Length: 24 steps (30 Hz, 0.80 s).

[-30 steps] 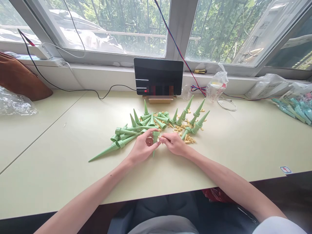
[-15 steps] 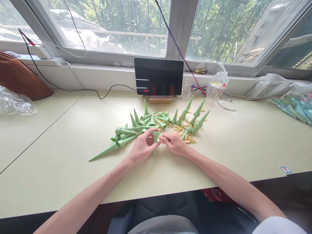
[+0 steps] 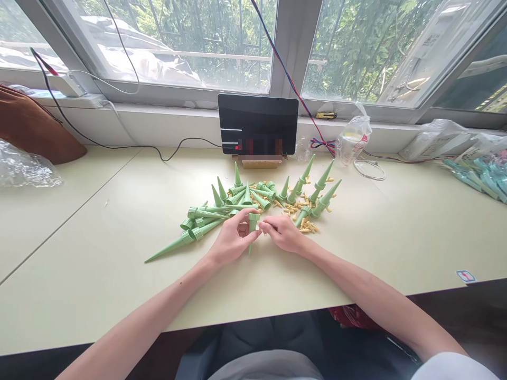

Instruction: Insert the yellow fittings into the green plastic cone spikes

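My left hand (image 3: 233,236) is closed around a green plastic plant watering spike (image 3: 253,221), its collar up and its pointed end down. Close against the spike's right side, my right hand (image 3: 283,232) pinches a small yellow plastic valve, mostly hidden by the fingertips. Behind and left of my left hand lies a heap of loose green spikes (image 3: 202,212). Several spikes with yellow valves in their sides (image 3: 325,198) stand point up beyond my right hand. Small loose yellow valves (image 3: 309,227) are scattered among them.
A dark tablet (image 3: 258,124) leans on a cardboard stand (image 3: 260,163) at the back of the table. Plastic bags (image 3: 352,134) and cables lie near the window sill. A brown bag (image 3: 39,126) is at the far left, and bagged teal items (image 3: 481,177) are at the right.
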Each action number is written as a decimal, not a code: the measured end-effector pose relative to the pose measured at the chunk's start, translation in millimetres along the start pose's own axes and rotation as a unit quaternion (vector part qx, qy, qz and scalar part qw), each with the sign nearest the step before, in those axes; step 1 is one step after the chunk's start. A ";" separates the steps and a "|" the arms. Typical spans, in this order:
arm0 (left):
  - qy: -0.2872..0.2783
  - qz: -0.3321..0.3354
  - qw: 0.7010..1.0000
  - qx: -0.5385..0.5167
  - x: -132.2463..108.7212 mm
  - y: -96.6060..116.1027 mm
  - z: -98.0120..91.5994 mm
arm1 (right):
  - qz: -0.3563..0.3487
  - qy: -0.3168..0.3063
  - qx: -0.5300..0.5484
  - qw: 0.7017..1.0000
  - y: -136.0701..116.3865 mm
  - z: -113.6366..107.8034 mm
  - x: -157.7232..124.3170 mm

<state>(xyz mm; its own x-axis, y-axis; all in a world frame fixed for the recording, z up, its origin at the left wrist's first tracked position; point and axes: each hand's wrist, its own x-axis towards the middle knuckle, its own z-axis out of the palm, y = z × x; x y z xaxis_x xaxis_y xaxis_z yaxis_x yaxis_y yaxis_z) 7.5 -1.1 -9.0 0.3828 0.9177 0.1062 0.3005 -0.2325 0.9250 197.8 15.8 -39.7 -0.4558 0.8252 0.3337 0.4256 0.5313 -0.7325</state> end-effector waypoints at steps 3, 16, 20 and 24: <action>0.002 0.006 1.000 -0.002 0.0 -0.1 -0.2 | 0.001 -0.005 -0.005 1.000 -0.1 -0.3 -0.1; -0.003 0.000 1.000 -0.006 0.0 -0.6 -1.0 | 0.000 -0.002 -0.001 1.000 0.5 0.2 -0.8; -0.006 0.000 1.000 -0.005 0.1 -0.2 -1.2 | 0.001 -0.001 0.003 1.000 0.7 0.4 -0.9; -0.005 0.000 1.000 -0.004 0.5 0.4 -1.1 | 0.001 0.000 0.006 1.000 0.5 0.2 -0.6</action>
<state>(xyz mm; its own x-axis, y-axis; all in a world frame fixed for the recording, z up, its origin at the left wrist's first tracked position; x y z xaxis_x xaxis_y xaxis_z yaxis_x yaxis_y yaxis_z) 6.8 -0.3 -8.2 0.3917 0.9143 0.1031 0.2925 -0.2300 0.9282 198.2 15.6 -40.4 -0.4554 0.8259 0.3323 0.4171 0.5277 -0.7400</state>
